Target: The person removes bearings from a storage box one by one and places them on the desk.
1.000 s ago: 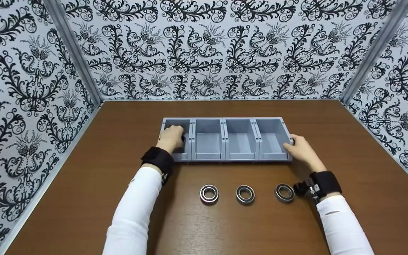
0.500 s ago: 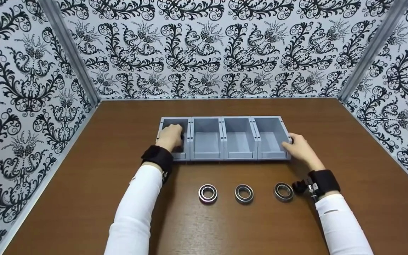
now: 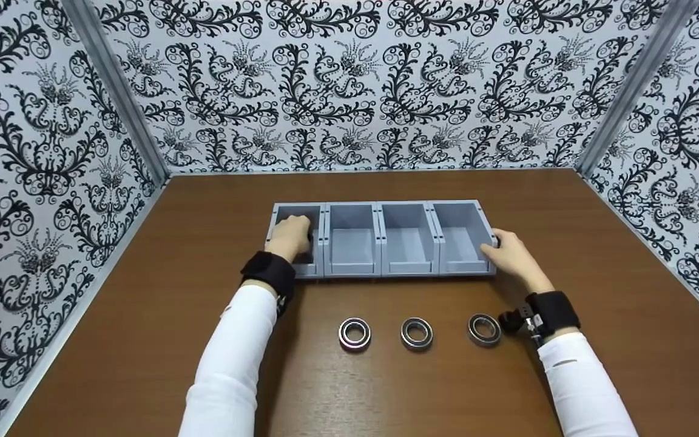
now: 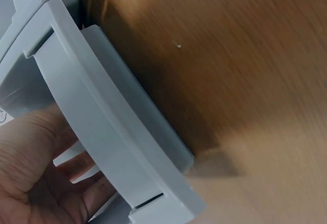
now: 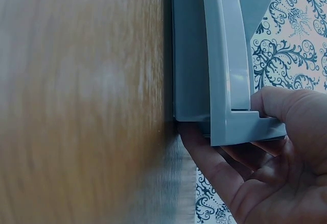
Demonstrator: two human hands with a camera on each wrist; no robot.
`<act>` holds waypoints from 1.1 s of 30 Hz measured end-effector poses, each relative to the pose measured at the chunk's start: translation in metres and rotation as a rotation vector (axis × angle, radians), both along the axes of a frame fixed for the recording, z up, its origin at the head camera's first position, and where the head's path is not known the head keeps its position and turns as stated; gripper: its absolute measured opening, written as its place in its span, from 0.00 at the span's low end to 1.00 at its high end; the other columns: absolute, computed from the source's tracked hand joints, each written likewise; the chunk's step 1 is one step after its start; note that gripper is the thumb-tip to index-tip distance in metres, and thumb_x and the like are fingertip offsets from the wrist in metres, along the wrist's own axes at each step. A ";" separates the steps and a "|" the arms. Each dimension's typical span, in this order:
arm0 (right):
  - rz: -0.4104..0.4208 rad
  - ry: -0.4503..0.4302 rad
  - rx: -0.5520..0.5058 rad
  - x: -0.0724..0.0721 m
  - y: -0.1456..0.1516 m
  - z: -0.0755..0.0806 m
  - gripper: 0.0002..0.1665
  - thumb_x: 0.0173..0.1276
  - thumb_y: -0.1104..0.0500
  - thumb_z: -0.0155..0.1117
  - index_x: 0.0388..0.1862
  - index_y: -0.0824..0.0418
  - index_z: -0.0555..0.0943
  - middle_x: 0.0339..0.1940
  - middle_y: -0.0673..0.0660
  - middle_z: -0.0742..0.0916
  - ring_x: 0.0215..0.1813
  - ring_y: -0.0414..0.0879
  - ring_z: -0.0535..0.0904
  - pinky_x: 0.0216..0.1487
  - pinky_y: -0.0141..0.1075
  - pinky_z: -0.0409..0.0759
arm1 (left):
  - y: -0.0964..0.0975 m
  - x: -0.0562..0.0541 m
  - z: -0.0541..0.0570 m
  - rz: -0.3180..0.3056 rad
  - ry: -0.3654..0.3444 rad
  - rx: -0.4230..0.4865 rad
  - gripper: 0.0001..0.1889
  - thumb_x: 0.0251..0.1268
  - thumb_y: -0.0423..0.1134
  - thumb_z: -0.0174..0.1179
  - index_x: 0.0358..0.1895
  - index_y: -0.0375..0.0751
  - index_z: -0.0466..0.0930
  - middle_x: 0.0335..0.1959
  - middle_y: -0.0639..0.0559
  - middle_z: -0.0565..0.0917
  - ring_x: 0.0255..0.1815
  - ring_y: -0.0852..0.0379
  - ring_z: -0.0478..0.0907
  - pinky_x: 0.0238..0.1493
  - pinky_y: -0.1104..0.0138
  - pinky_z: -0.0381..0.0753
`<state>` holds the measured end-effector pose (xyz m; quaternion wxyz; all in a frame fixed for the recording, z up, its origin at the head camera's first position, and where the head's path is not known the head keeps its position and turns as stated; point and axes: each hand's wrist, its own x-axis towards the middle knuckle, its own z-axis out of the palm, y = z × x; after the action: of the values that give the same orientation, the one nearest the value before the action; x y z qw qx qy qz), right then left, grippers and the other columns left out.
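A row of several joined grey storage bins (image 3: 352,240) sits on the brown table. My left hand (image 3: 289,237) reaches down into the leftmost bin. In the left wrist view, that hand (image 4: 46,178) has its fingertips hidden behind the bin's front wall (image 4: 97,117), so whether it holds something is unclear. At the other end, my right hand (image 3: 512,255) grips the outer side wall of the rightmost bin (image 3: 463,240). In the right wrist view the thumb of the right hand (image 5: 276,178) lies over the wall's edge, with the fingers outside and beneath.
In front of the bins lie three ring bearings: a left one (image 3: 354,334), a middle one (image 3: 416,334) and a right one (image 3: 483,330) close to the right wrist camera (image 3: 512,320). Patterned panels (image 3: 349,85) enclose the table (image 3: 143,340) at the back and sides.
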<state>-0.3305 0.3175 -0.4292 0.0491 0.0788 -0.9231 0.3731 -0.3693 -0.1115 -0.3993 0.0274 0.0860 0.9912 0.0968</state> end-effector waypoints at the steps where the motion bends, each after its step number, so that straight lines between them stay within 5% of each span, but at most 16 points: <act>1: -0.002 0.001 -0.002 0.000 0.000 0.000 0.24 0.70 0.68 0.57 0.61 0.82 0.76 0.48 0.74 0.86 0.41 0.52 0.82 0.42 0.37 0.78 | 0.000 0.000 0.000 -0.001 0.001 -0.001 0.12 0.68 0.25 0.57 0.51 0.28 0.84 0.54 0.31 0.86 0.54 0.35 0.84 0.54 0.47 0.82; 15: -0.003 0.004 -0.003 0.002 -0.001 0.000 0.24 0.71 0.68 0.59 0.61 0.83 0.75 0.49 0.76 0.85 0.45 0.58 0.82 0.47 0.43 0.79 | 0.001 -0.002 -0.001 -0.003 0.009 -0.004 0.11 0.66 0.25 0.60 0.49 0.28 0.85 0.52 0.31 0.87 0.52 0.37 0.85 0.53 0.48 0.83; 33: 0.012 0.021 -0.009 0.000 0.000 -0.001 0.24 0.70 0.68 0.58 0.61 0.84 0.75 0.47 0.76 0.86 0.43 0.56 0.83 0.42 0.37 0.79 | -0.002 -0.006 0.001 -0.018 -0.005 -0.022 0.11 0.63 0.27 0.62 0.47 0.29 0.84 0.54 0.31 0.86 0.53 0.36 0.85 0.53 0.47 0.83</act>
<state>-0.3305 0.3172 -0.4302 0.0568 0.0881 -0.9204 0.3767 -0.3756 -0.1131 -0.3980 0.0315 0.0944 0.9913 0.0860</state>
